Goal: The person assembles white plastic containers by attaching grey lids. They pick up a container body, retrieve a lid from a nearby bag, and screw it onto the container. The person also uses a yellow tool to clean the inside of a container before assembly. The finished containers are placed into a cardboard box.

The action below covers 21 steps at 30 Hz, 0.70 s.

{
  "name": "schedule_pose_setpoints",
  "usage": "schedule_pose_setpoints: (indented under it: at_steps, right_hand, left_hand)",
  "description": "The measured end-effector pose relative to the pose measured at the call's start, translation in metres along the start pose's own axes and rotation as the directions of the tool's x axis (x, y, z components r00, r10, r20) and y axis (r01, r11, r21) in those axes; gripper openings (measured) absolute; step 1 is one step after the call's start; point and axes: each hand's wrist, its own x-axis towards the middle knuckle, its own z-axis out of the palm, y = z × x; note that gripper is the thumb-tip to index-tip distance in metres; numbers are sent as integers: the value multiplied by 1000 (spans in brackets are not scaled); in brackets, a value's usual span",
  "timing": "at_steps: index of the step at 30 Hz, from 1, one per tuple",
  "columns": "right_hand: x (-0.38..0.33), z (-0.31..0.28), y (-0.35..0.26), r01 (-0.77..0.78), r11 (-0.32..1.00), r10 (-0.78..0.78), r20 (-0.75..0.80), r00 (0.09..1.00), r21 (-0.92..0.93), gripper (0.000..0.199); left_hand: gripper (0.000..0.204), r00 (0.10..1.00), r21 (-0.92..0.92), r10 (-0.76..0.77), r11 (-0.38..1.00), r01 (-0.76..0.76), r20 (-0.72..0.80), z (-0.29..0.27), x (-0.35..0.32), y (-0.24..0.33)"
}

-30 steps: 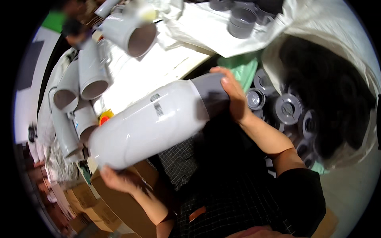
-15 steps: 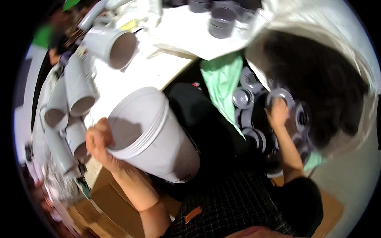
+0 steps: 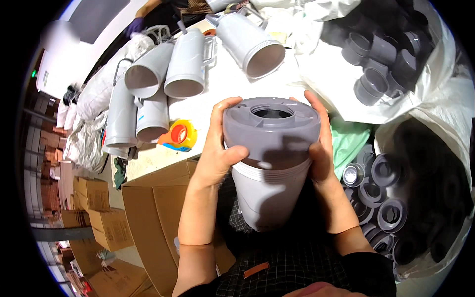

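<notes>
A grey translucent lid (image 3: 242,133) with a threaded hole in its middle sits over the mouth of a light grey bucket-shaped container (image 3: 269,198). The container rests upright against my lap. My left hand (image 3: 220,141) grips the lid's left side, thumb in front and fingers over the rim. On the opposite side my right hand (image 3: 321,143) holds the lid the same way. A narrow gap of the lid's lower edge shows above the container's ribbed rim; whether it is fully seated I cannot tell.
Several grey pitchers (image 3: 187,64) lie on the table beyond, beside a yellow tape roll (image 3: 184,134). Right of me, a white sack (image 3: 452,188) holds more lids (image 3: 392,216). Dark grey cups (image 3: 371,86) sit on white sheeting. Cardboard boxes (image 3: 153,213) stand lower left. Another person's gloved hand (image 3: 134,25) is far off.
My right hand has come from the pile of lids to the container with a lid. My left hand has moved from the container's rim onto that lid, and the container is now more upright.
</notes>
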Motion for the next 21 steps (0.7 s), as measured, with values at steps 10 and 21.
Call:
schedule_pose_setpoints:
  at_steps: [10, 21]
  right_hand:
    - [-9, -2, 29, 164, 986, -163, -57, 985, 30, 106]
    - [10, -37, 11, 601, 597, -438, 413, 799, -531, 77]
  left_hand:
    - [109, 934, -129, 231, 953, -273, -272, 12, -13, -39]
    - [68, 759, 544, 631, 586, -600, 157, 0, 13, -37]
